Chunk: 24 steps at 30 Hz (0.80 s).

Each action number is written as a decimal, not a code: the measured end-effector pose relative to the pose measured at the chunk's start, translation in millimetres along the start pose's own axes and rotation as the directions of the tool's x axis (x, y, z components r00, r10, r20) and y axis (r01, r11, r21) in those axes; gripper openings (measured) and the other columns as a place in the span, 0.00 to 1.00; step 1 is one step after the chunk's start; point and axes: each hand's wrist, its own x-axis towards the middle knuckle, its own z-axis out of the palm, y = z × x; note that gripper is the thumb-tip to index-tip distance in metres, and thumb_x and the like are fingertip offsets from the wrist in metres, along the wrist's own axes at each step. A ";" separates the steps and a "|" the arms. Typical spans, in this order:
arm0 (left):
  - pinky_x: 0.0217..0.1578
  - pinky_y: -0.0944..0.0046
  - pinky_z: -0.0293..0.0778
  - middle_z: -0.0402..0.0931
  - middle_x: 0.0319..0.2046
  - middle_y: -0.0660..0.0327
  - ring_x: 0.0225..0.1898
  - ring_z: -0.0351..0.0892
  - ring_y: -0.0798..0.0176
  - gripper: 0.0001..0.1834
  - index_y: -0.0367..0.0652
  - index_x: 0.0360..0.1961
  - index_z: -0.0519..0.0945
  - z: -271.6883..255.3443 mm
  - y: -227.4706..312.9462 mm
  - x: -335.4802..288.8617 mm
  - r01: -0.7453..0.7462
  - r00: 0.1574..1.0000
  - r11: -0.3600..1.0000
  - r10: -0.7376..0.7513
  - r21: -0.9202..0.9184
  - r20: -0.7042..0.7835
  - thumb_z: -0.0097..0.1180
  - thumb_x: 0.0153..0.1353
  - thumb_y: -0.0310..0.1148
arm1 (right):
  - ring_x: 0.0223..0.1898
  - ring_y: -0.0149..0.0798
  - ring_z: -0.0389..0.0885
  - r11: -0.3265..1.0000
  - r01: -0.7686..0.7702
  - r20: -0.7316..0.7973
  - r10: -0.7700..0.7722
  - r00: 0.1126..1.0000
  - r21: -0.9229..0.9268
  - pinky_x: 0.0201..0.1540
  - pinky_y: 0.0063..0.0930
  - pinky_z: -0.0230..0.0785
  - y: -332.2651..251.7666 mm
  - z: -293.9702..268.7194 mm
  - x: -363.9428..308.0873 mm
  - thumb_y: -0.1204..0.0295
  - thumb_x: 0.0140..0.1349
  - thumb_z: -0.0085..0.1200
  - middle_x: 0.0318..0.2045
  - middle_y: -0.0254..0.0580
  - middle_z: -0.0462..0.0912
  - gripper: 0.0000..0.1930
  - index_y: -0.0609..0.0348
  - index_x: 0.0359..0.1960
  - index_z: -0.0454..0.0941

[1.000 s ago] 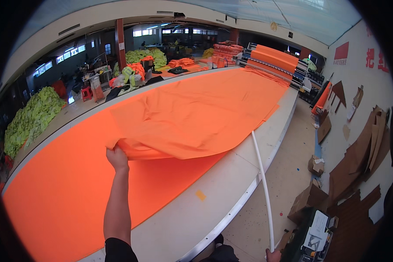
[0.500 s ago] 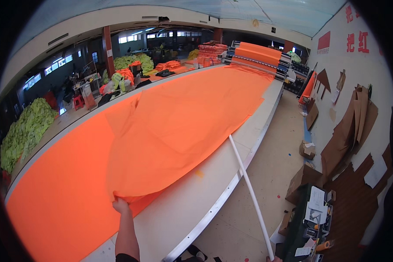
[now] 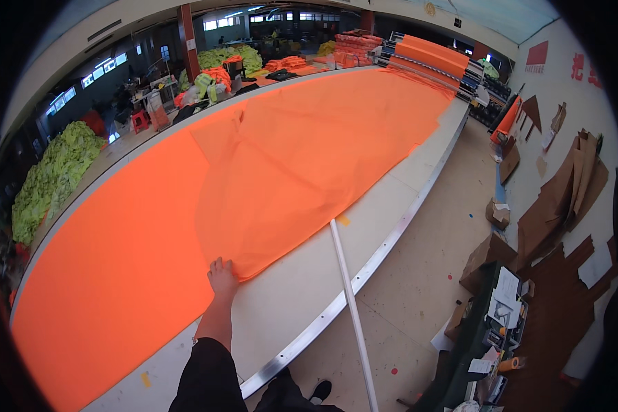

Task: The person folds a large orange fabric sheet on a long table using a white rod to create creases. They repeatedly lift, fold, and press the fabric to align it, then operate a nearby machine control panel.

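My left hand [image 3: 222,277] rests at the near corner of a thin orange fabric sheet [image 3: 288,185], its fingers stretched out and apart. That sheet lies slightly rumpled over a smooth orange fabric layer [image 3: 117,275] on the long table. A long white pole [image 3: 350,302] slants up from the lower edge of the picture, its far tip at the sheet's right edge. My right hand is out of view, as is the pole's near end.
The pale table [image 3: 281,316] has a metal rim along its right side. A machine with an orange fabric roll [image 3: 429,56] stands at the far end. Yellow-green garments [image 3: 55,175] are heaped on the left. Cardboard boxes [image 3: 486,261] and a cluttered dark cart [image 3: 470,343] line the right.
My left hand has let go of the lifted sheet corner, which now lies lower and flatter. The pole tip has slid nearer along the sheet's edge. My right hand has left the view.
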 end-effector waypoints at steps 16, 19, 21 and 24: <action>0.38 0.48 0.73 0.78 0.34 0.51 0.38 0.79 0.45 0.16 0.39 0.39 0.78 -82.0 1.2 147.8 -0.246 0.931 0.753 0.009 -0.610 -0.364 0.48 0.77 0.41 | 0.44 0.64 0.85 0.965 -0.243 -0.119 0.231 0.966 -0.100 0.46 0.51 0.76 -2.9 25.8 -162.7 0.46 0.59 0.62 0.36 0.57 0.87 0.25 0.56 0.42 0.88; 0.36 0.49 0.73 0.78 0.33 0.54 0.36 0.79 0.47 0.16 0.41 0.39 0.78 -142.7 10.1 178.8 -0.361 0.864 0.680 -0.013 -0.638 -0.503 0.49 0.77 0.42 | 0.44 0.63 0.86 0.956 -0.269 -0.142 0.252 0.957 -0.119 0.47 0.50 0.77 22.8 5.1 -186.0 0.43 0.59 0.61 0.36 0.55 0.88 0.26 0.54 0.42 0.89; 0.36 0.50 0.73 0.78 0.33 0.55 0.36 0.79 0.48 0.15 0.43 0.40 0.78 -160.2 11.1 191.3 -0.419 0.819 0.671 -0.011 -0.611 -0.574 0.49 0.77 0.43 | 0.45 0.61 0.86 0.947 -0.294 -0.157 0.272 0.949 -0.133 0.47 0.50 0.77 37.8 -4.7 -201.0 0.41 0.59 0.60 0.37 0.53 0.89 0.27 0.53 0.42 0.89; 0.36 0.51 0.74 0.78 0.33 0.56 0.36 0.79 0.49 0.15 0.44 0.40 0.79 -156.7 -0.5 200.9 -0.317 0.860 0.695 -0.077 -0.645 -0.505 0.49 0.77 0.44 | 0.45 0.60 0.87 0.934 -0.318 -0.180 0.289 0.940 -0.161 0.48 0.49 0.78 59.9 -24.1 -221.2 0.39 0.58 0.58 0.37 0.51 0.89 0.28 0.51 0.42 0.90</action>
